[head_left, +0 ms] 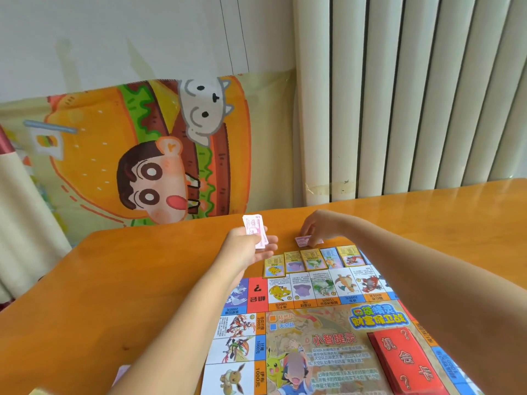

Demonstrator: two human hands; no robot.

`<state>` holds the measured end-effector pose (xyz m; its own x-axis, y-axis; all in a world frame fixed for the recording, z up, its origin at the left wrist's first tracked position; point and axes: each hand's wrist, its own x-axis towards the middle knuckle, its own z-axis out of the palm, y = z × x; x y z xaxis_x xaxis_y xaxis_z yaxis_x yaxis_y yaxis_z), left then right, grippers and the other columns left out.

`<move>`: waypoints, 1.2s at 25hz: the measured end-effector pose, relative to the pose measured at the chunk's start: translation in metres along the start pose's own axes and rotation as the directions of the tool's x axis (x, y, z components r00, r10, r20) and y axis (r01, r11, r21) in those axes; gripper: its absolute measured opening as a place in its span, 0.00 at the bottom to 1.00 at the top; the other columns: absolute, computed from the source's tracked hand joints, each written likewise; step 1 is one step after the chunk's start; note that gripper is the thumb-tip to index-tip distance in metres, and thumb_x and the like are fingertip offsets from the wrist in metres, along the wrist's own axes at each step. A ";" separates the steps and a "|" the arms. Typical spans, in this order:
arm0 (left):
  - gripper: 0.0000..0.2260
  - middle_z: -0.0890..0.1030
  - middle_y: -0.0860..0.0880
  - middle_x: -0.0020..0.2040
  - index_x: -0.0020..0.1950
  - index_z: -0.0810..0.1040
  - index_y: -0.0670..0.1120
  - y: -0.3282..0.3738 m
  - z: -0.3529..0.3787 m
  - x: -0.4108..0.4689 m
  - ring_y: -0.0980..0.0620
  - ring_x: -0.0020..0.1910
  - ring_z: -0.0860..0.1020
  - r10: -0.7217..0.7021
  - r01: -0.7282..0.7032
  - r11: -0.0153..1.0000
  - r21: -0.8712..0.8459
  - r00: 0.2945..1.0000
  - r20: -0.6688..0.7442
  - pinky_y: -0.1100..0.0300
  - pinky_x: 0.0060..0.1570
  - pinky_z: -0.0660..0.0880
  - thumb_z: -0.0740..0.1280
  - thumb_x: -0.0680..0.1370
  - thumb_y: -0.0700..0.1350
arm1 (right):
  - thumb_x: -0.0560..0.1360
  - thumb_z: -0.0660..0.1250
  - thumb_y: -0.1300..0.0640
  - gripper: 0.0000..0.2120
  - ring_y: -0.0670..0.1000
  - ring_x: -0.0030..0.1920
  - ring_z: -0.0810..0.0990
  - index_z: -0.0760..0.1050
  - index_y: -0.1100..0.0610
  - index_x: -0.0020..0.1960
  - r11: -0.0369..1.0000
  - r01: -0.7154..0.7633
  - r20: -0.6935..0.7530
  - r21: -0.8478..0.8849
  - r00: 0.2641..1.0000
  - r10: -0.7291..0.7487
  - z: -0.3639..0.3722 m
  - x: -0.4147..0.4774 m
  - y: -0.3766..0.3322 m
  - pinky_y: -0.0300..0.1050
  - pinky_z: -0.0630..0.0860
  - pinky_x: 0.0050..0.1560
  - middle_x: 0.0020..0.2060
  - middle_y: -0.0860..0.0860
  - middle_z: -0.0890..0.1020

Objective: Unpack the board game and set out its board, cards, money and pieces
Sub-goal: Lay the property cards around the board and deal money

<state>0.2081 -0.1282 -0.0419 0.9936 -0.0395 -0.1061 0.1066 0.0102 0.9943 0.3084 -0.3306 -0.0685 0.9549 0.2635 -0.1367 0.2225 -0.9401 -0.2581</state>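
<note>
The paper game board lies flat on the orange table, printed with creature squares. A row of several property cards lines its far edge. A red card stack sits on the board at the near right. My left hand holds a small stack of pink money notes above the table, just beyond the board's far left corner. My right hand reaches past the cards and pinches a pink note lying on the table.
The orange wooden table stretches left and right of the board. A cartoon burger cloth hangs behind it, and a white radiator stands at the back right. Something pale pink lies at the near left edge.
</note>
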 end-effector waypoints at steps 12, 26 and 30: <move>0.04 0.83 0.45 0.40 0.48 0.79 0.40 0.027 0.022 -0.069 0.52 0.36 0.82 0.054 -0.054 0.998 -0.021 0.999 0.006 0.63 0.36 0.80 0.65 0.77 0.34 | 0.79 0.63 0.57 0.12 0.52 0.43 0.82 0.80 0.64 0.55 0.718 0.028 -0.128 0.695 0.988 0.085 -0.066 -0.099 -0.038 0.43 0.80 0.49 0.47 0.58 0.83; 0.04 0.81 0.48 0.34 0.49 0.80 0.41 0.023 0.117 -0.202 0.58 0.26 0.77 0.151 -0.150 0.987 -0.058 0.988 0.026 0.68 0.24 0.71 0.67 0.78 0.40 | 0.73 0.70 0.64 0.09 0.49 0.36 0.79 0.79 0.60 0.34 0.304 0.156 -0.206 0.940 0.968 0.140 -0.044 -0.298 -0.039 0.38 0.78 0.44 0.35 0.57 0.81; 0.12 0.78 0.47 0.29 0.42 0.75 0.42 0.021 0.155 -0.224 0.56 0.21 0.74 -0.012 0.024 0.995 -0.093 0.992 0.128 0.67 0.20 0.68 0.56 0.82 0.43 | 0.70 0.74 0.62 0.06 0.47 0.34 0.78 0.79 0.63 0.40 0.352 0.089 -0.231 0.932 0.893 0.386 -0.054 -0.337 0.017 0.37 0.79 0.41 0.32 0.54 0.80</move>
<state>-0.0178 -0.2745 0.0051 0.9791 -0.1670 -0.1157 0.1339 0.1022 0.9857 0.0008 -0.4470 0.0248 0.9840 -0.1780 -0.0005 -0.0197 -0.1056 -0.9942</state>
